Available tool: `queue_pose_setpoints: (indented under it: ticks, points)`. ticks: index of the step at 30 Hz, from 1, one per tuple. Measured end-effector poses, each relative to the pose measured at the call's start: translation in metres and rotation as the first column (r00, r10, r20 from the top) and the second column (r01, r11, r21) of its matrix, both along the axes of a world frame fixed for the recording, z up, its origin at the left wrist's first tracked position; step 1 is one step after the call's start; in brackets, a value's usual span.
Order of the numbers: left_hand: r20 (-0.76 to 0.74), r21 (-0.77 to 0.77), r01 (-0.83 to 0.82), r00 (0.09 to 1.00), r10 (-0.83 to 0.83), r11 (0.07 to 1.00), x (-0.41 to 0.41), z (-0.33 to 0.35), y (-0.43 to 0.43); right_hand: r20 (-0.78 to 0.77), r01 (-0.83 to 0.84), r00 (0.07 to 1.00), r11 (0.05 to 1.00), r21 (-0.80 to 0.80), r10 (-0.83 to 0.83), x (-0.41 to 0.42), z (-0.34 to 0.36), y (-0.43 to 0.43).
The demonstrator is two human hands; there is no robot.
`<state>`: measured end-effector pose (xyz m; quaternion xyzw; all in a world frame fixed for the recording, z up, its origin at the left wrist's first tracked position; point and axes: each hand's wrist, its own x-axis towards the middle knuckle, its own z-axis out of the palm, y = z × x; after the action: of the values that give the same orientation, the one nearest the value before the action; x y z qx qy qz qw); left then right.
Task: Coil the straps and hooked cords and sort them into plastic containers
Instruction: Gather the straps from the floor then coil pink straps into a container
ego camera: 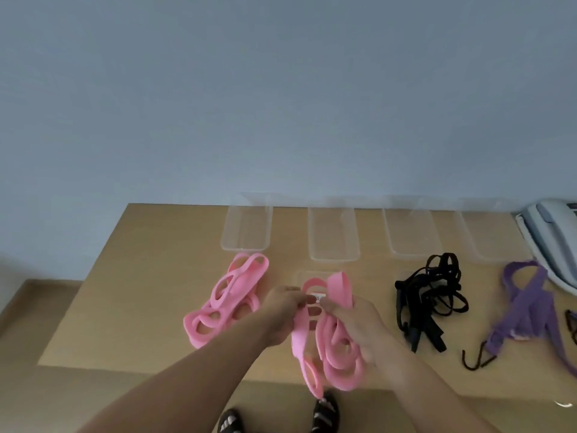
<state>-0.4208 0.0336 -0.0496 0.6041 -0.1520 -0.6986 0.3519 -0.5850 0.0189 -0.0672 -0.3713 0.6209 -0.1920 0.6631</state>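
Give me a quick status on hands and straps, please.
Left hand and right hand both grip one pink strap, loops hanging loose. Second pink strap, black cords, purple cords lie unsorted. Clear containers empty. Nothing blocks the containers.

Head camera looks steeply down over table.

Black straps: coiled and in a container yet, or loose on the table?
Loose, uncoiled. The black straps lie in a tangled heap on the table, in front of the clear containers, none of them inside one.
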Motion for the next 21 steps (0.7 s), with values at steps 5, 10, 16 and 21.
queue_pose_setpoints:
  ticks: [5, 10, 16, 21]
  points:
    - [0.177, 0.01, -0.193, 0.966, 0.188, 0.981, -0.016, -0.024, -0.028, -0.188, -0.089, 0.979, 0.995, -0.047, 0.079, 0.005, -0.012, -0.018]
    - [0.397, -0.07, -0.058, 0.914, 0.081, 0.996, -0.028, -0.033, -0.038, -0.404, -0.144, 0.913, 0.975, -0.168, 0.066, 0.004, -0.02, -0.03]
    - [0.543, -0.133, 0.08, 0.84, 0.005, 0.988, -0.024, -0.034, -0.027, -0.438, -0.193, 0.896, 0.955, -0.225, 0.077, -0.007, -0.023, -0.033]
    - [0.908, 0.013, 0.362, 0.387, -0.163, 0.932, -0.023, -0.035, -0.008, -0.498, -0.282, 0.858, 0.926, -0.252, 0.126, -0.01, -0.02, -0.029]
